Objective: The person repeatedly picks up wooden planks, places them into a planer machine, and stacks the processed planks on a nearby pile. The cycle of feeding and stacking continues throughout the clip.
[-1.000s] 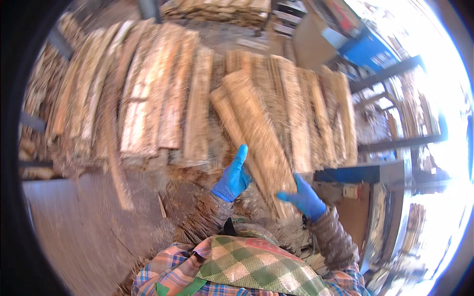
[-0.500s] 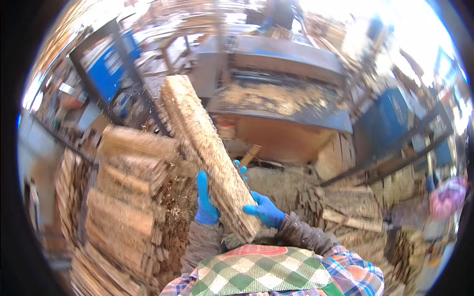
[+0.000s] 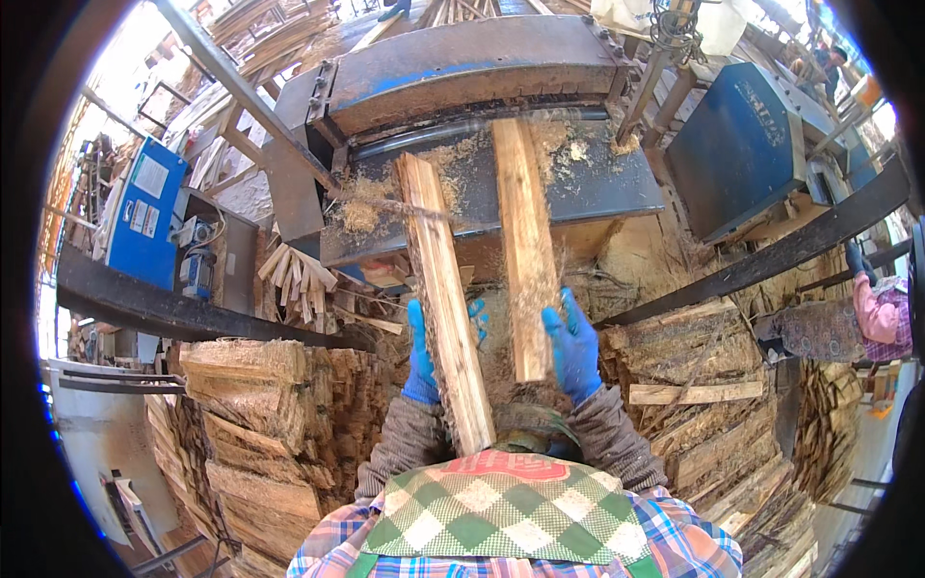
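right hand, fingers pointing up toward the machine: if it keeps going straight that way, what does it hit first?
Probably the right plank itself: the right hand lies along that plank's lower right edge. Past it, the line runs to the sawdust-strewn machine bed, then the blue-grey hood. Depth is hard to judge through the fisheye.

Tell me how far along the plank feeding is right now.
Partly done. Two rough planks lie on the machine's sawdust-strewn feed bed: the left plank is gripped by the left hand, and the right plank reaches toward the machine's opening, with the right hand at its near end. Neither is fully inside. Big stacks of planks stand on both sides.
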Motion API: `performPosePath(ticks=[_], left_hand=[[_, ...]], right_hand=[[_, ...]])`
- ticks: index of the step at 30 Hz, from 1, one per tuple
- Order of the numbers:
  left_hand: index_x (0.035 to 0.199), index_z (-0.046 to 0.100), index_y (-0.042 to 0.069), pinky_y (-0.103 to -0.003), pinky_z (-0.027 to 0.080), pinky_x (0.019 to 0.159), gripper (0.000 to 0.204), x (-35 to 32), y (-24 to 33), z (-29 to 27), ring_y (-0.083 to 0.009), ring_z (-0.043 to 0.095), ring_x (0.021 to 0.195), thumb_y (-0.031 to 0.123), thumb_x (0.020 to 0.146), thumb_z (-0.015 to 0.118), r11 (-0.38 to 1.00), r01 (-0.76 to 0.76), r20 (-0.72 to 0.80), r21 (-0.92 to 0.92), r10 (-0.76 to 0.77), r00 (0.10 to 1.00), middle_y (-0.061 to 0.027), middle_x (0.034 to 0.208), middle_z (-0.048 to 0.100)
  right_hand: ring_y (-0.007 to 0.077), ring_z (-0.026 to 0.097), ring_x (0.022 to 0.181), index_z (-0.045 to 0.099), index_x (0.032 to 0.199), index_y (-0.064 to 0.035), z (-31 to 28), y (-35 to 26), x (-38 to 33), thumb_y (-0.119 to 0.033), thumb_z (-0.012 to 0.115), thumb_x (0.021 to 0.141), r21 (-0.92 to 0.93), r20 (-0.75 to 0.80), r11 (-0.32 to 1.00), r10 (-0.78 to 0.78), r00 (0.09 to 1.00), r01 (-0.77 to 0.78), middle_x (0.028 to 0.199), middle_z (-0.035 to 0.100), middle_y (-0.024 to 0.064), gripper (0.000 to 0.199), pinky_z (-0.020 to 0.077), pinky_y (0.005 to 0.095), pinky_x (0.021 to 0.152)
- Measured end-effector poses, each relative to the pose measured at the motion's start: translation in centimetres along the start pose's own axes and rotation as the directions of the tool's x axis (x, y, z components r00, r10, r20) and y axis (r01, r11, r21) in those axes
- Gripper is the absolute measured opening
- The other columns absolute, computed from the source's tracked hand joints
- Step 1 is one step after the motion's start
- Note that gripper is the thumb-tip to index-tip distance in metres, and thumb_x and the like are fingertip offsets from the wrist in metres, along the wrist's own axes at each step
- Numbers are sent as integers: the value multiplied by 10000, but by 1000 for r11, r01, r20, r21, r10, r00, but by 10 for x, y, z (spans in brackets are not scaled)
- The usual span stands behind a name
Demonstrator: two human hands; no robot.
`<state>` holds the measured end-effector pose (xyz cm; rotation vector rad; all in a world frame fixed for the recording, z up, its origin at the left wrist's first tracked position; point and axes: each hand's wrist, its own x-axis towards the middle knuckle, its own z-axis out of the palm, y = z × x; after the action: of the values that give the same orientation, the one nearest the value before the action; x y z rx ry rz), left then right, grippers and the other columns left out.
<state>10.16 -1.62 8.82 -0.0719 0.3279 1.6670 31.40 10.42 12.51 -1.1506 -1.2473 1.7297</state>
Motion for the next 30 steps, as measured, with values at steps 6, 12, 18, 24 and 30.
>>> performPosePath(ticks=[6,12,18,24,30], left_hand=[[1599,325,93,-459,592,1009,863,66,49,7,-371,546,1330,652,984,556,995,-82,84,50,78,993,-250,1494,496],[1604,303,73,-463,623,992,903,88,69,5,-318,647,1212,689,978,514,974,-125,-19,187,131,991,-229,1500,499],[1635,229,107,-485,585,1029,979,86,69,-6,-348,579,1301,754,947,484,900,-147,-86,411,199,976,-224,1570,414],[1640,221,104,-495,528,1091,988,87,63,2,-343,491,1402,775,951,446,894,-161,-170,419,251,953,-225,1581,401],[1626,265,83,-456,515,1094,981,94,58,5,-380,447,1430,763,950,475,949,-177,-64,262,200,978,-248,1551,439]], right_hand=[[106,595,1045,394,1568,16,6,-41,49,-229,666,1031,-147,27,989,1,1000,3,1403,613,122,650,513,252,871],[88,592,974,416,1567,-10,-4,-26,82,-215,640,1040,-190,7,979,-74,997,74,1345,650,127,608,513,242,803],[288,668,1030,505,1502,-23,12,-34,129,-262,617,1047,-621,-83,757,-322,943,204,1266,648,229,527,561,396,897],[305,627,1101,607,1405,-26,44,-52,228,-284,600,1051,-662,-209,704,-504,838,258,1247,625,199,438,519,401,980],[336,628,1155,613,1403,-48,58,-54,267,-289,568,1055,-590,-344,779,-481,806,213,1267,630,206,425,518,419,990]])
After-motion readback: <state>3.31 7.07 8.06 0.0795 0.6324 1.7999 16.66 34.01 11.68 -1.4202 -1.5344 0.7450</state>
